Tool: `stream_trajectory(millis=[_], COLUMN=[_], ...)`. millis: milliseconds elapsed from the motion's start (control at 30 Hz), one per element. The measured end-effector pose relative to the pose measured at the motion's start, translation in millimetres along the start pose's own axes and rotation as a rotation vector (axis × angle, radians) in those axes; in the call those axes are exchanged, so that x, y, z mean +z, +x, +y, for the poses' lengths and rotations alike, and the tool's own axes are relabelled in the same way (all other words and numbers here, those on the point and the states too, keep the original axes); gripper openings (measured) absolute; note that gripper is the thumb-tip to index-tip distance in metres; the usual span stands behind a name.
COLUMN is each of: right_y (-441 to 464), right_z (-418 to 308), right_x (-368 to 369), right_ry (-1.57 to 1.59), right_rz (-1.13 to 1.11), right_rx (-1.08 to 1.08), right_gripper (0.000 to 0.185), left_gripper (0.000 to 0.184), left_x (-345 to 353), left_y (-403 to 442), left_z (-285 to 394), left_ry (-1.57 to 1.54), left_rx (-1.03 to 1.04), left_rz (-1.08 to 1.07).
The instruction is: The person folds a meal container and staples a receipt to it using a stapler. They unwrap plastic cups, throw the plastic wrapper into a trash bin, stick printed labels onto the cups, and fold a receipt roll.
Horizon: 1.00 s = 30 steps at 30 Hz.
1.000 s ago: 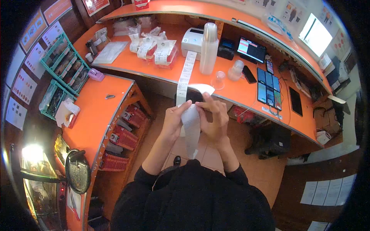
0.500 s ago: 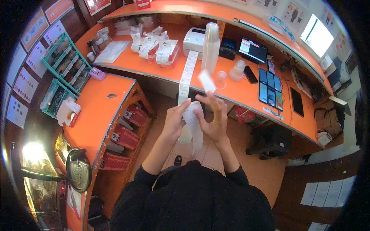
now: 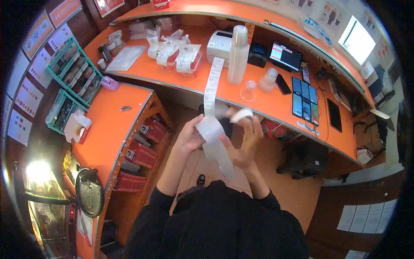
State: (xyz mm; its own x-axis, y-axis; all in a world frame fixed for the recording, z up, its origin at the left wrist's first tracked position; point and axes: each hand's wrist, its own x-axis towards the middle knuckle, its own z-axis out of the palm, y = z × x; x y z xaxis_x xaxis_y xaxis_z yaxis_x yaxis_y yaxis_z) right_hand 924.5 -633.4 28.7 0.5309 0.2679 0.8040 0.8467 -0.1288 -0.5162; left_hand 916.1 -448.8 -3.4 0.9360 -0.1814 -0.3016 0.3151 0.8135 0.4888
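A long white strip of printed labels [image 3: 212,86] runs from the white printer [image 3: 220,45] over the counter's front edge to my hands. My left hand [image 3: 189,134] pinches the strip's left side, where it folds over and hangs down below. My right hand [image 3: 245,144] is at the strip's right side, its thumb near the paper and its fingers raised and blurred. A small white label piece [image 3: 241,115] is at those raised fingertips. A tall stack of clear plastic cups [image 3: 238,55] stands right beside the printer.
Packed bags with labels [image 3: 187,59] sit left of the printer. Right of the cups are a clear lid [image 3: 249,91], a black phone [image 3: 283,84], a tablet screen [image 3: 285,56] and several phones [image 3: 305,100]. Teal baskets [image 3: 72,71] stand on the left counter [image 3: 103,125].
The small white piece has come away from the strip and moved right and down with my right fingers. The hanging strip has swung right, and my left hand has shifted slightly left.
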Motion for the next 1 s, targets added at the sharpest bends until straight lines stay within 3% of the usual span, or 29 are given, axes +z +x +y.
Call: stream_trajectory(millis=[33,67,100,167,200,333,400,467,533,600,700,833,967,1000], right_y=[0,-3,-5,-8,-7,1,5,9,18,22,24,28,33,31], right_z=[1,17,24,16,17,16,17,21,21,17,21,21,15,17], right_x=[3,8,17,25,27,31,29,25,22,15,24,26,25,27], right_ry=[-0.027,0.097,0.168,0.530,0.532,0.442,0.399,0.147,0.084,-0.028,0.227,0.311,0.240,0.163], right_rz=[0.076,-0.011,0.008,0.079,0.074,0.118,0.092,0.012,0.010,-0.114,-0.074,-0.062,-0.075,-0.037], right_rx=[0.125,0.177,0.209,0.450,0.451,0.358,0.326,0.141,0.013,-0.028,-0.020,0.015,0.073,-0.007], right_gripper=[0.097,0.108,0.100,0.101,0.101,0.101,0.101,0.106,0.106,0.104,0.102,0.099,0.086,0.084], left_gripper=[0.033,0.033,0.034,0.035,0.037,0.036,0.030,0.027,0.024,0.026,0.025,0.025,0.024,0.023], left_x=[0,4,7,11,12,23,26,28,27,25,34,31,31,32], left_y=[0,-1,-1,-1,-3,-15,-19,-22,-24,-24,-28,-27,-21,-19], left_z=[1,2,2,3,3,0,-5,-3,-1,-1,-1,-3,-6,-7], left_ry=[0.004,0.027,0.048,0.070,0.088,0.216,0.445,0.456,0.468,0.491,0.466,0.457,0.433,0.403], left_rx=[-0.002,0.019,0.041,0.073,0.101,0.125,0.270,0.290,0.309,0.289,0.311,0.336,0.341,0.353], left_rz=[-0.003,0.032,0.067,0.111,0.163,0.225,0.255,0.263,0.273,0.251,0.278,0.284,0.316,0.317])
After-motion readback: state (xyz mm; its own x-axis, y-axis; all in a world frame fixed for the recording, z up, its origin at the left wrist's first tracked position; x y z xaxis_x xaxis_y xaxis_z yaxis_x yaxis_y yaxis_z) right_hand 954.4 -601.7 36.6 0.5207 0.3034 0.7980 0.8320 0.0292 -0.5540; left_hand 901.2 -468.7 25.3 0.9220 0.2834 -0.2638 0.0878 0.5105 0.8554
